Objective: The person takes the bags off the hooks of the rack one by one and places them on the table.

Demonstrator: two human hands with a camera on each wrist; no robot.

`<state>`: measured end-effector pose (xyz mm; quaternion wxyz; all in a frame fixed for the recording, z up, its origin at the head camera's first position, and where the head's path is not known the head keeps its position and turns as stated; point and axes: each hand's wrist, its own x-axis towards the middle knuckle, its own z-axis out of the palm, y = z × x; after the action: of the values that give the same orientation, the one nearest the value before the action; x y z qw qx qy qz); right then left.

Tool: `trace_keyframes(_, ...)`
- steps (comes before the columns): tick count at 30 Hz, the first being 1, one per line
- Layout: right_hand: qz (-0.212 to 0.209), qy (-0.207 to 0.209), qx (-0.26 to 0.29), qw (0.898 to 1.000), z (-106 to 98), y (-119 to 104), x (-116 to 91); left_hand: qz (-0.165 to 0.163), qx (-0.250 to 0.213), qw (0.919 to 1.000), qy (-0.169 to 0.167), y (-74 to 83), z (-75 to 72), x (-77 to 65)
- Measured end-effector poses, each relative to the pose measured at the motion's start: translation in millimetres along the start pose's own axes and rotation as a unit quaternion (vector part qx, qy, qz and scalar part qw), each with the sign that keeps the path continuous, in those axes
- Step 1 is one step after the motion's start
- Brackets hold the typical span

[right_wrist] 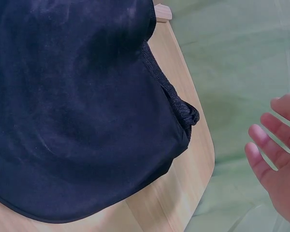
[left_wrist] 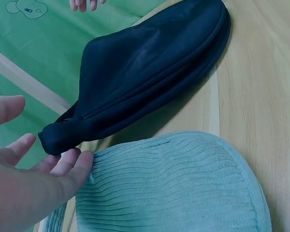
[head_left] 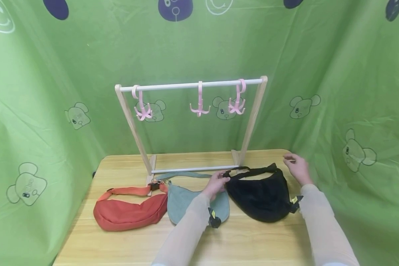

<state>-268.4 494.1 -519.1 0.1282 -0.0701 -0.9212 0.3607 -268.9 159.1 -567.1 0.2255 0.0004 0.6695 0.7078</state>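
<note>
A black shoulder bag [head_left: 261, 194] lies on the table, its strap along the top edge. My left hand [head_left: 216, 184] is at the bag's left corner. In the left wrist view the fingertips [left_wrist: 70, 162] touch the underside of that corner, and the thumb stands apart from it. My right hand [head_left: 297, 168] is just beyond the bag's right end, apart from it, with relaxed fingers. The right wrist view shows this hand [right_wrist: 280, 159] holding nothing, beside the knotted strap end. A light teal corduroy bag [head_left: 183, 201] lies under my left forearm, which hides part of it.
A red bag [head_left: 129, 214] with an orange strap lies at the left. Behind the bags stands a wooden rack [head_left: 252, 122] with a white top rail [head_left: 179, 86]. Three pink claw hooks hang there, the middle hook [head_left: 200, 99] among them. Green curtain [head_left: 173, 55] surrounds the wooden table [head_left: 252, 244].
</note>
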Motion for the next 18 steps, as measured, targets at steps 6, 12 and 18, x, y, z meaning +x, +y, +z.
trace_keyframes(6,0.000,0.004,-0.001,1.000,0.7,0.6,0.0,-0.006,-0.007,1.0000,0.000,0.4,-1.2,0.1)
trace_keyframes(12,0.003,-0.002,0.006,1.000,1.9,1.0,-2.0,-0.008,-0.015,0.9999,-0.004,1.8,-3.4,-1.3)
trace_keyframes(18,0.009,-0.012,0.007,1.000,6.6,2.4,-5.6,-0.006,-0.020,0.9998,-0.005,0.7,-6.3,-2.6)
